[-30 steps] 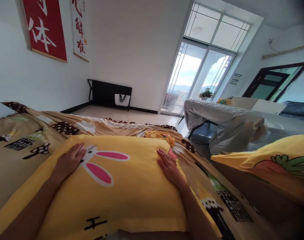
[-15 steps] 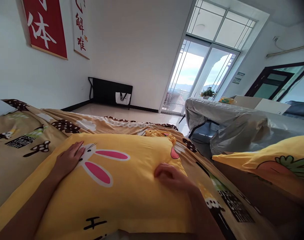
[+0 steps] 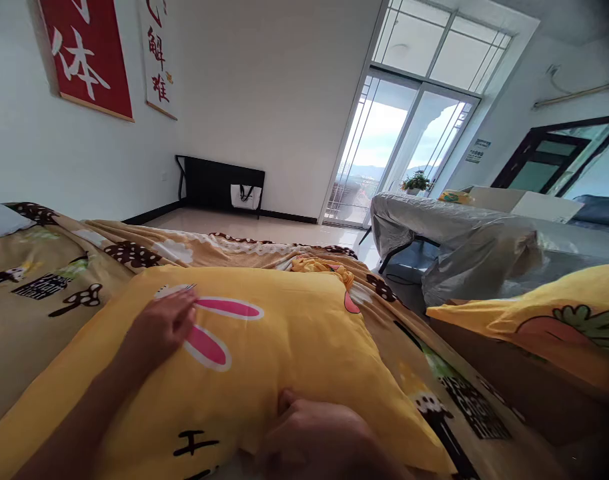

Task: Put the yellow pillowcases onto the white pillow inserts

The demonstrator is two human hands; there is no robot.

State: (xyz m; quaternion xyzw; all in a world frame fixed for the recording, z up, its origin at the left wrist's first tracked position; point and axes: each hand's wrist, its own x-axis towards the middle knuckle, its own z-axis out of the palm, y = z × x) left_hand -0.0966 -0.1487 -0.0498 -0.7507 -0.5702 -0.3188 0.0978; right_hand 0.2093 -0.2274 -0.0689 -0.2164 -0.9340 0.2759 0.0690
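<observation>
A yellow pillow (image 3: 314, 327) in a rabbit-print pillowcase lies on the bed in front of me. My left hand (image 3: 164, 323) rests on its top, covering most of the printed rabbit's face. The fingers of that hand are loosely bent and lie on the cloth. At the pillow's near edge, my right hand (image 3: 317, 433) is closed, thumb on top, seemingly around the pillowcase's edge. Its other fingers are mostly hidden beneath. Beside it, a small gap shows at the near edge of the case.
A patterned brown and beige blanket (image 3: 77, 263) covers the bed. To the right sits another yellow carrot-print pillow (image 3: 559, 327). Beyond stands a table (image 3: 464, 223) under plastic sheeting, holding a box (image 3: 534, 205) and a plant (image 3: 417, 180). A white bag (image 3: 245, 197) hangs by the far wall.
My right hand has come back from the pillow's right side to its near edge. My left hand has slid slightly right across the rabbit's face, its fingers more bent.
</observation>
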